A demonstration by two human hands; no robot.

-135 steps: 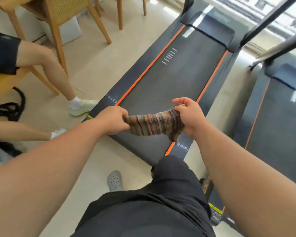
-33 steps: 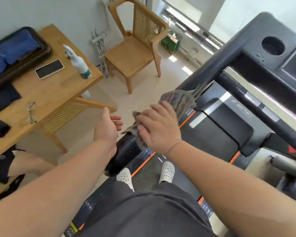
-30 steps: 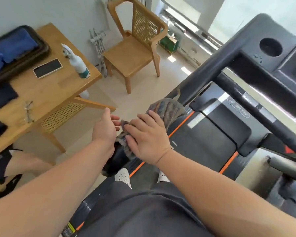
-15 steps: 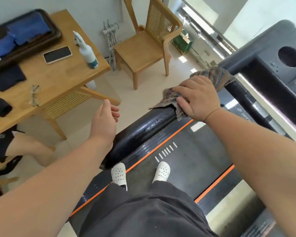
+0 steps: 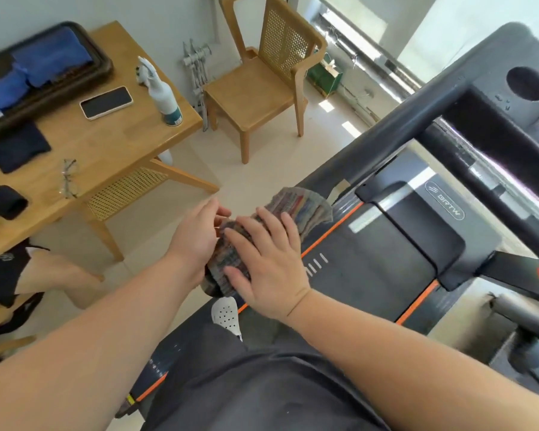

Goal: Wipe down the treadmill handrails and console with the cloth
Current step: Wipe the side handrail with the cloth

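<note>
A striped multicolour cloth (image 5: 296, 206) is draped over the near end of the treadmill's black left handrail (image 5: 371, 150). My right hand (image 5: 263, 259) lies flat on the cloth and presses it around the rail. Beside it on the left, my left hand (image 5: 196, 237) has its fingers apart and touches the cloth's edge without holding it. The handrail runs up and right to the dark console (image 5: 511, 98), which has a round cup hole. The rail's tip is hidden under the cloth and hand.
A wooden table (image 5: 106, 150) at left holds a spray bottle (image 5: 164, 94), a phone (image 5: 106, 102), glasses and a tray of blue cloths (image 5: 44, 70). A wooden chair (image 5: 262, 88) stands behind. A seated person's leg (image 5: 59, 275) is at left. My white shoe rests on the treadmill belt (image 5: 371, 275).
My right hand has slid the cloth back down the handrail from near the console to the rail's near end. My left hand has closed in on the cloth's edge.
</note>
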